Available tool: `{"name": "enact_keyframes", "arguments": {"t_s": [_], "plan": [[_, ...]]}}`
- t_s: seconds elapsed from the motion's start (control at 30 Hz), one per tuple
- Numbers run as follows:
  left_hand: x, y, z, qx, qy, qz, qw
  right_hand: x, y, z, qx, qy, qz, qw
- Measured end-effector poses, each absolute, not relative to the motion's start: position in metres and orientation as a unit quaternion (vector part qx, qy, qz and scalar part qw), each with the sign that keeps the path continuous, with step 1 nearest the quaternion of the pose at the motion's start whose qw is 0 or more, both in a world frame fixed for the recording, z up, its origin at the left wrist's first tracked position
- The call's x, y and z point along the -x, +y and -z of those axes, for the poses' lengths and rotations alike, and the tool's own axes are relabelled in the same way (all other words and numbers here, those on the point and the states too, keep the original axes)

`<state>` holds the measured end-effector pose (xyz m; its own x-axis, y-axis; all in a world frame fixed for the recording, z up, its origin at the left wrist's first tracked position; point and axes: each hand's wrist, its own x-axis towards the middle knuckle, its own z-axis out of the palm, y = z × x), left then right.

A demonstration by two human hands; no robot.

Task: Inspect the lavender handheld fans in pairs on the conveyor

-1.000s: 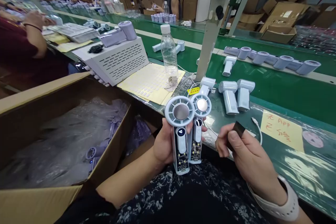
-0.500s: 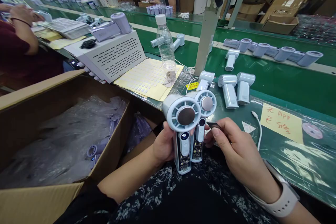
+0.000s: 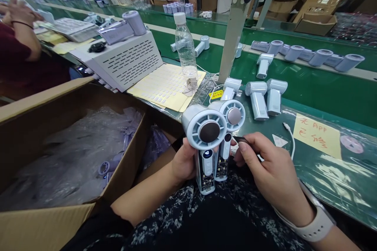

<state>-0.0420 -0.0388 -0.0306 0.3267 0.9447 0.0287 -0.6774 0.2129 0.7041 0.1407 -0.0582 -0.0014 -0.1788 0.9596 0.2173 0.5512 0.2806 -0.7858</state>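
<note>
Two light blue handheld fans are upright side by side above my lap. My left hand (image 3: pixel 185 161) is wrapped round the handle of the nearer fan (image 3: pixel 207 130), whose display reads 40 above an exposed circuit board. Just behind it on the right stands the second fan (image 3: pixel 234 116), its display dark and its board also bare; what supports it is partly hidden. Beside that fan, my right hand (image 3: pixel 266 160) pinches a thin dark piece (image 3: pixel 241 140) between thumb and fingers. A white watch strap is on the right wrist.
Wrapped fans (image 3: pixel 258 102) stand on the green bench, near a white cable (image 3: pixel 290 137) and a handwritten note (image 3: pixel 318 135). A bottle (image 3: pixel 186 49) rises beside sticker sheets (image 3: pixel 161 86) and a vented box (image 3: pixel 129 60). An open carton (image 3: pixel 118 176) is at left. A co-worker's hand (image 3: pixel 22 11) is far left.
The wrapped fan on the green belt has shifted slightly right. The second blue fan has moved a little right. Both hands keep nearly the same pose, and the view has shifted slightly.
</note>
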Motion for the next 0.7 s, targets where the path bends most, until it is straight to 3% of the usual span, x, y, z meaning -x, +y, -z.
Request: {"name": "enact_keyframes", "arguments": {"t_s": [0.2, 0.37, 0.5, 0.7], "plan": [[0.042, -0.04, 0.036, -0.324, 0.207, -0.554, 0.739, -0.138, -0.06, 0.003, 0.534, -0.726, -0.257, 0.348], [0.053, -0.04, 0.044, -0.393, 0.261, -0.495, 0.73, -0.146, -0.059, -0.001, 0.544, -0.762, -0.237, 0.261], [0.056, -0.039, 0.047, -0.392, 0.252, -0.45, 0.762, -0.152, -0.053, -0.01, 0.51, -0.74, -0.373, 0.232], [0.048, -0.037, 0.044, -0.318, 0.201, -0.457, 0.806, -0.148, -0.05, -0.006, 0.46, -0.643, -0.528, 0.31]]}}
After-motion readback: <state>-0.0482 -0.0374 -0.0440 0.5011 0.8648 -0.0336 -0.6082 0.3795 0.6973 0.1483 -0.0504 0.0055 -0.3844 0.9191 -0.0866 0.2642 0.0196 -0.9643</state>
